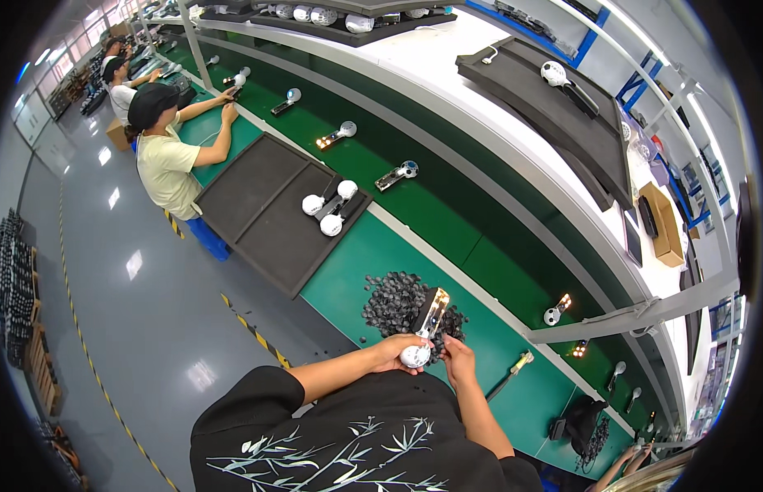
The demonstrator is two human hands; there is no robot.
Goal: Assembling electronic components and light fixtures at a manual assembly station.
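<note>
My left hand (391, 353) is closed round a device (431, 316) with a white ball-shaped head and a flat dark body, where small yellow lamps are lit. The ball end rests in my palm, and the lit end points away from me. Just to its right, my right hand (457, 359) has its fingers pinched together; whatever is between them is too small to make out. A heap of small black pieces (394, 302) lies on the green bench (349, 275) beyond and under the device, reaching near my right fingertips.
To the left, a black tray (258, 193) holds several white ball-headed parts (331, 224). Similar devices (396, 175) lie along the dark green conveyor (455, 205). A tool with a yellow-green end (523, 359) lies at right. Another person (164, 156) works farther left; a white post (636, 320) crosses at right.
</note>
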